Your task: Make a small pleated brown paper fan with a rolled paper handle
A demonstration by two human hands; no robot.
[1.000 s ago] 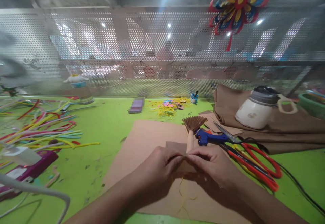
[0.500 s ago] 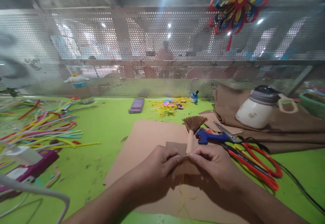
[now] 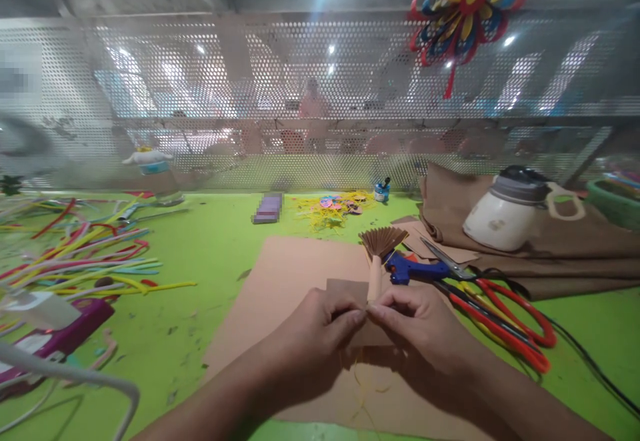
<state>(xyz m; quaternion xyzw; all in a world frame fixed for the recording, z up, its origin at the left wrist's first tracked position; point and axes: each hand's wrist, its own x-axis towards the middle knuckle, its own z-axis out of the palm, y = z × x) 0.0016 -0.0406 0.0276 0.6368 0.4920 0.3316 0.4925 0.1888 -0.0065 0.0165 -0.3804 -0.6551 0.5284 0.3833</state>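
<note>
My left hand (image 3: 325, 328) and my right hand (image 3: 417, 321) meet over a small sheet of darker brown paper (image 3: 345, 287), with thumbs and fingertips pinched close together. Whatever sits between the fingertips is tiny and mostly hidden. Just beyond them is a tan paper roll (image 3: 375, 280), its lower end close to my right thumb. At the roll's far end spreads a pleated brown paper fan (image 3: 383, 241). Under everything lies a large sheet of tan cardboard (image 3: 295, 268), with thin yellow shreds (image 3: 361, 388) near its front.
Right of my hands are a blue glue gun (image 3: 415, 269), red-handled scissors (image 3: 520, 308) and a black cable. Farther right, a white jug (image 3: 500, 218) stands on folded brown paper (image 3: 445, 208). At left lie colourful pipe cleaners (image 3: 110, 254) and a purple power strip (image 3: 75, 331).
My left fingertips have shifted slightly right, closer to my right thumb. The fold of paper that showed between the fingertips is now more covered. The roll and fan stay put.
</note>
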